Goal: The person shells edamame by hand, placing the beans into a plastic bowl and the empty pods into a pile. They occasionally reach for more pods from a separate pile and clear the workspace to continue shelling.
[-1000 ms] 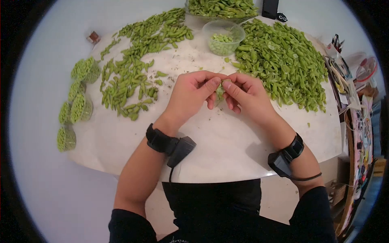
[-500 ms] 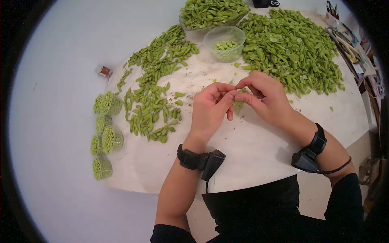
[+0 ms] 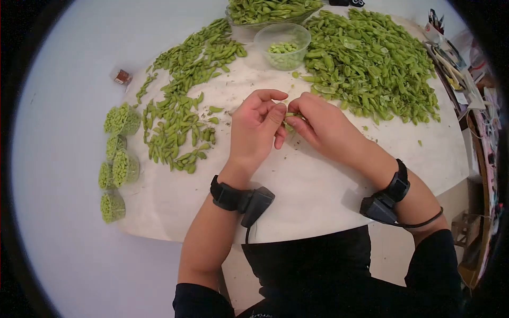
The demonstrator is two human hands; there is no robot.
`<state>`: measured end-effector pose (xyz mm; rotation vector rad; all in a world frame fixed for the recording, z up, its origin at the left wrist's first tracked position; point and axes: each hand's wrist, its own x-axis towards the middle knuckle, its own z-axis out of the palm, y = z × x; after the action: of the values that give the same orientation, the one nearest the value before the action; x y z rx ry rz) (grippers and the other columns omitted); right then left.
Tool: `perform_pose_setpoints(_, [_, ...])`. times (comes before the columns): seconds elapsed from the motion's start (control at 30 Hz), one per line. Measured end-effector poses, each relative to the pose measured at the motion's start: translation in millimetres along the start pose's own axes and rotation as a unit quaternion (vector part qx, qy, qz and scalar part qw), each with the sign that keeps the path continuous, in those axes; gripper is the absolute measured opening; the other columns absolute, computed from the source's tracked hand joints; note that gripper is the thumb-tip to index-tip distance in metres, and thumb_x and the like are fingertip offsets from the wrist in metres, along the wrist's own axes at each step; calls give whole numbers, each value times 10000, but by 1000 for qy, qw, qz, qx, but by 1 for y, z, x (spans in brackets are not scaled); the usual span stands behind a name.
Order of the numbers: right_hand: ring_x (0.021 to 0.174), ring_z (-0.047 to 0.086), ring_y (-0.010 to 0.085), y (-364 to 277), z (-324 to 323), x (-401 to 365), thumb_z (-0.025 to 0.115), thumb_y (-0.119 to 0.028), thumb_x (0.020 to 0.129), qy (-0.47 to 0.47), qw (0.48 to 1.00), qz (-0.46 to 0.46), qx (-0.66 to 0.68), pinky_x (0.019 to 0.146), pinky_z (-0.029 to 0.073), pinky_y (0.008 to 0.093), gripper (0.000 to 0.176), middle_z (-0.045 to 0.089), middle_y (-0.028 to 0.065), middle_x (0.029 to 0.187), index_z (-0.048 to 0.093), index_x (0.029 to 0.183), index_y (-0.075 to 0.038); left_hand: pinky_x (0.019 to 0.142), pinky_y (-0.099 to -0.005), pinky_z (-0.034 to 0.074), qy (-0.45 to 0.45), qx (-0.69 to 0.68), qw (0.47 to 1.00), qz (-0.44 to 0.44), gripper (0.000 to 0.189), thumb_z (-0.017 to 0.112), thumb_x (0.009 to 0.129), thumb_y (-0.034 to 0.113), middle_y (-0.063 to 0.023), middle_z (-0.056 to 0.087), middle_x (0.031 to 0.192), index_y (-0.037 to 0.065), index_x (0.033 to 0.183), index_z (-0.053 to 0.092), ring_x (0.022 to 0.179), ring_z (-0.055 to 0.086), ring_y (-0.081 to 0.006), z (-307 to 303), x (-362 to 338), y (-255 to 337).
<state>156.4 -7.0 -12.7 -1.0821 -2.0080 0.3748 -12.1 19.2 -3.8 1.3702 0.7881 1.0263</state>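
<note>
Both hands meet over the table, in front of the clear tub. A green soybean pod [image 3: 290, 115] shows at the fingertips, mostly covered by them. My right hand [image 3: 324, 126] pinches it between thumb and forefinger. My left hand [image 3: 253, 127] is closed at the same pod, thumb pressed toward the bent fingers; its exact hold is partly hidden. Beyond the hands stands the clear plastic tub [image 3: 286, 62] with shelled green beans [image 3: 282, 47] inside. Whole pods [image 3: 177, 119] lie spread to the left of my left hand.
A large heap of green pods and husks [image 3: 371, 63] covers the back right. Behind the tub is a glass bowl [image 3: 265, 24] piled with pods. Several clear cups of beans [image 3: 125, 168] line the left edge, near a small brown jar [image 3: 122, 77]. Tools [image 3: 450, 63] lie far right.
The whole scene has shifted left and slightly up in view. My hands stay together at the fingertips; my left forefinger has come a little away from my right fingers.
</note>
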Motion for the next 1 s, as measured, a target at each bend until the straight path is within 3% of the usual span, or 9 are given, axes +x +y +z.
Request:
perform_pose_setpoints(0.37, [642,529,290,1,-2,-1,497,-99,910,45,998,-47,-6,557,427,365,96,509,111,708,522,884,-10,441,-175,348,14,-15,999,-27,145,527,944,73,-18,619,779,18,1078,534,516,445,-29,12,-4,3])
perform_pose_setpoints(0.43, [613,502,218,-3,-4,1,471,-116,921,68,985,94,124,529,403,324,121,500,69,698,528,873,-20,454,-179,351,17,-6,1000,-23,145,544,937,74,-11,622,786,17,1070,541,531,448,-28,10,-4,4])
perform_pose_setpoints(0.5, [586,463,155,-4,-7,4,455,-141,928,82,909,247,325,508,378,290,149,488,31,695,534,860,-34,450,-178,342,31,35,999,12,147,557,934,88,-3,611,782,20,1065,545,540,448,-25,9,-3,1])
perform_pose_setpoints(0.57, [564,413,103,1,-10,10,448,-174,933,80,721,389,568,493,351,265,175,474,-2,700,541,847,-53,429,-171,322,55,108,990,77,153,567,936,115,8,587,767,28,1061,544,542,444,-18,5,-1,-9])
perform_pose_setpoints(0.67, [530,365,100,0,-7,11,492,-258,940,88,621,426,653,466,315,247,220,472,-1,698,548,836,-73,443,-172,348,106,182,968,135,150,574,934,119,8,587,760,21,1046,556,541,456,-22,2,0,-10])
perform_pose_setpoints(0.77, [531,362,87,0,-8,9,507,-335,952,8,682,426,595,447,290,239,289,452,-16,691,547,835,-73,456,-173,369,127,203,957,167,144,581,931,123,11,586,750,19,1030,565,547,468,-23,1,0,-9])
perform_pose_setpoints(0.87, [534,343,79,-6,-12,7,494,-396,963,-93,834,357,410,438,272,230,359,427,-33,685,569,872,-57,463,-172,378,122,216,957,152,151,554,946,128,1,588,762,17,1049,557,554,481,-27,3,-3,-5])
perform_pose_setpoints(0.97, [535,335,86,-4,-20,8,492,-416,958,-33,902,282,325,467,309,238,425,390,-46,626,612,1002,-11,459,-172,372,116,183,957,193,179,512,968,151,-13,588,784,10,1072,545,560,476,-32,2,-1,-9])
perform_pose_setpoints(1.0, [526,306,77,-1,-27,12,466,-399,973,46,853,308,419,453,280,231,406,366,-51,632,597,1027,-18,461,-173,372,116,163,961,192,185,497,973,151,-18,587,790,6,1080,540,563,471,-33,2,0,-8])
